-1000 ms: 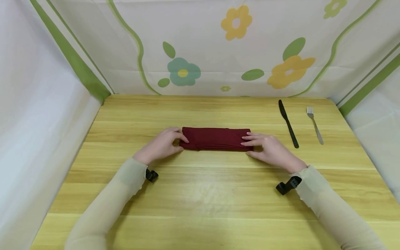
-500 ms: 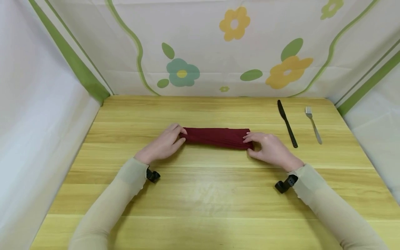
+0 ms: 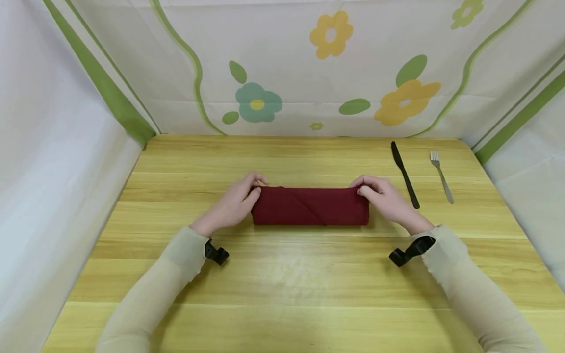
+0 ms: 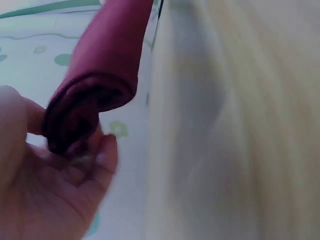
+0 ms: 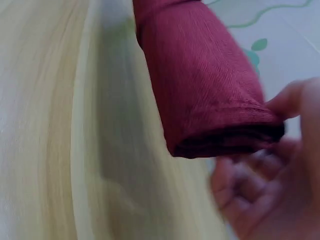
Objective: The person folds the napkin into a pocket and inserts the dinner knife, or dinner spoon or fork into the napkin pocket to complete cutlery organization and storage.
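Fingers of the left hand (image 3: 232, 205) curl round the left end of a dark red napkin (image 3: 310, 206), thumb and fingertips pinching the rolled cloth; the left wrist view shows that end (image 4: 85, 107) as a layered roll gripped between thumb and fingers (image 4: 105, 155). Across from it, the right hand (image 3: 388, 203) grasps the right end of the napkin in the same way, fingers bent over the far edge, and the right wrist view shows the folded end (image 5: 220, 132) pinched against the fingertips (image 5: 290, 100). Between the two hands the napkin lies as a long roll, running left to right near the middle of the wooden table (image 3: 282, 284). To the right, just beside the right hand, a black knife (image 3: 404, 174) lies on the table, and a silver fork (image 3: 442, 176) lies farther right, apart from the knife. Behind the table hangs a white cloth backdrop (image 3: 309, 68) printed with flowers and green stripes.
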Tool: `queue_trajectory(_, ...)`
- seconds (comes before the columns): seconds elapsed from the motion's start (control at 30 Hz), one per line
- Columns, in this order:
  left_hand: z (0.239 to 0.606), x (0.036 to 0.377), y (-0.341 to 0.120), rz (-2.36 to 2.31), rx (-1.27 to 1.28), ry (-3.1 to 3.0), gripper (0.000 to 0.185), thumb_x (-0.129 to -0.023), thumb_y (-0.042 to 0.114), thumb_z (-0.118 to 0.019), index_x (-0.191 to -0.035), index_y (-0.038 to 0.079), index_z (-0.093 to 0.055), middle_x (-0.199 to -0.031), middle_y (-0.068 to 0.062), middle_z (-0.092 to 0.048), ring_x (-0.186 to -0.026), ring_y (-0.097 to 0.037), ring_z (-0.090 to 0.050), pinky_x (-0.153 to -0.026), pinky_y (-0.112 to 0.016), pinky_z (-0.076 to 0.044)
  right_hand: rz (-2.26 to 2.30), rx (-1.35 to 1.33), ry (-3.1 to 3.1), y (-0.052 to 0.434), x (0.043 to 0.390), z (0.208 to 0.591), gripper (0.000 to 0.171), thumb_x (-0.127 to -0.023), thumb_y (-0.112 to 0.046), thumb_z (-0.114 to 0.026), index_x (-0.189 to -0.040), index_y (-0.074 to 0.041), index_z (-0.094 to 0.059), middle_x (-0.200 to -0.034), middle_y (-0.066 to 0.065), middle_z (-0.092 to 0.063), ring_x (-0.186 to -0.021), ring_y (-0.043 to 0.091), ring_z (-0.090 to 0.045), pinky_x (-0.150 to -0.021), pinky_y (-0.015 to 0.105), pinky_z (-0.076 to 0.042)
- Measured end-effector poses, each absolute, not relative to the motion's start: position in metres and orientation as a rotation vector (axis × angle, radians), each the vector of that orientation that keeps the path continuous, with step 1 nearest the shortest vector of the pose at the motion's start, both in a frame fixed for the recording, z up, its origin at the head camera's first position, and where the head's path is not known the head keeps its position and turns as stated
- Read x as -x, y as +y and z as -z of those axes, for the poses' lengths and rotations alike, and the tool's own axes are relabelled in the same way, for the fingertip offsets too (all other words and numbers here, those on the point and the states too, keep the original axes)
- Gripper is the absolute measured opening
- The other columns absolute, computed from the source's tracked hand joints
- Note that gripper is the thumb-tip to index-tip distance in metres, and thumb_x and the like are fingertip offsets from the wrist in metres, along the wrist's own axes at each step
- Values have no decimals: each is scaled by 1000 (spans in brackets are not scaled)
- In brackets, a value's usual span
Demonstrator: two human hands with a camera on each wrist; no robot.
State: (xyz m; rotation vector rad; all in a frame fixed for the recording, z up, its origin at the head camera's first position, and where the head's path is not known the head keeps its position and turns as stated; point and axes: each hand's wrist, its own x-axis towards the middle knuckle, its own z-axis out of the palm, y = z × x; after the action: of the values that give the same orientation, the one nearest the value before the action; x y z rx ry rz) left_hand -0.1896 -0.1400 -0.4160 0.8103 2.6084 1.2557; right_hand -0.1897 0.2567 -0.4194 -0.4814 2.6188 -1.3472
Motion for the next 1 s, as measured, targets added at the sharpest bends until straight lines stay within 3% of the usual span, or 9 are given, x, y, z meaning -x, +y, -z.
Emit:
queue_trajectory(0.2,434,189,-134,-1111,-772,2538,28,-111,14,-39,-129,3,-57,-120,-12,-64,-110,-24,-61,-94,-43,-49,1165,379,2512,257,199,431,28,-109,-19,-47,-121,-5,-69,-118,13,-66,-98,25,-58,-84,38,-47)
queue_trajectory(0.37,435,189,-131,-1140,-738,2464,35,-106,27,-58,-136,8,-58,-115,-4,-64,-104,-20,-61,-91,-42,-49,1161,448,2487,259,205,437,29,-110,-18,-47,-127,-3,-66,-121,13,-67,-108,26,-60,-93,42,-45)
queue_trajectory(0.57,436,193,-129,-1148,-750,2456,33,-105,20,-61,-137,15,-60,-123,-2,-64,-113,-20,-60,-97,-44,-48,1109,468,2572,258,210,437,29,-110,-25,-51,-117,-5,-70,-110,10,-68,-99,26,-59,-88,42,-45)
queue_trajectory(0.67,437,194,-128,-1151,-778,2491,31,-106,18,-59,-137,12,-60,-129,-4,-63,-119,-21,-58,-101,-43,-46,1060,463,2656,258,209,435,29,-107,-27,-56,-112,-6,-74,-111,11,-67,-98,26,-58,-87,43,-45)
queue_trajectory(0.8,437,191,-131,-1163,-830,2569,31,-104,16,-62,-133,6,-63,-131,-5,-63,-119,-21,-58,-101,-41,-46,1060,421,2664,263,206,432,28,-105,-29,-62,-115,-8,-75,-113,11,-67,-93,24,-62,-81,39,-51)
queue_trajectory(1.0,435,183,-142,-1119,-900,2653,27,-98,16,-72,-125,10,-72,-125,-1,-67,-118,-20,-59,-101,-41,-48,1181,370,2532,274,193,430,39,-98,-28,-73,-128,-4,-70,-117,15,-69,-87,21,-71,-69,34,-59)
